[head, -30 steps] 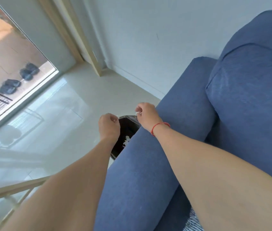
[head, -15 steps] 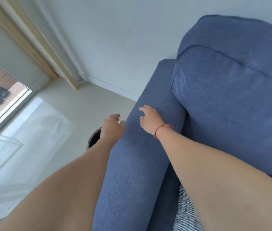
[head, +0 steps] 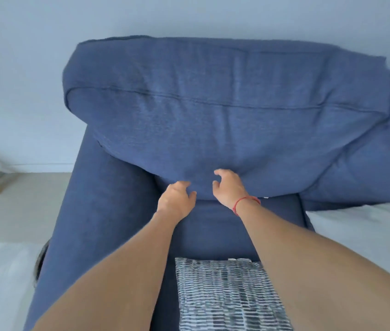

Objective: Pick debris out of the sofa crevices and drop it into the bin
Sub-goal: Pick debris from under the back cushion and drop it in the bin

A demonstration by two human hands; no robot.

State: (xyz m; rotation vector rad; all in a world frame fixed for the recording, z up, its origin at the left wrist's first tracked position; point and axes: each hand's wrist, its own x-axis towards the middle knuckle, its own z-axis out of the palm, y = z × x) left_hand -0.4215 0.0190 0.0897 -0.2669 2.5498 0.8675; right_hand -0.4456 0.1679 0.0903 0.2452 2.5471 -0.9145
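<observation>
A blue fabric sofa fills the view, with its big back cushion (head: 213,111) leaning over the seat cushion (head: 213,225). My left hand (head: 176,200) and my right hand (head: 228,187), with a red string on its wrist, hover side by side at the crease where the back cushion meets the seat. Both have loosely curled fingers and hold nothing. A small white scrap (head: 266,197) shows in that crease, right of my right wrist. Only a dark sliver of the bin (head: 42,259) shows on the floor behind the left armrest (head: 86,211).
A grey-and-white patterned cushion (head: 227,295) lies on the seat near me, between my forearms. A white cloth (head: 361,230) covers the seat to the right. Pale floor and a white wall lie to the left of the sofa.
My view has swung right from the bin and armrest to the back cushion. Both hands moved from above the bin to the seat crease, and the small white piece my right hand pinched is gone.
</observation>
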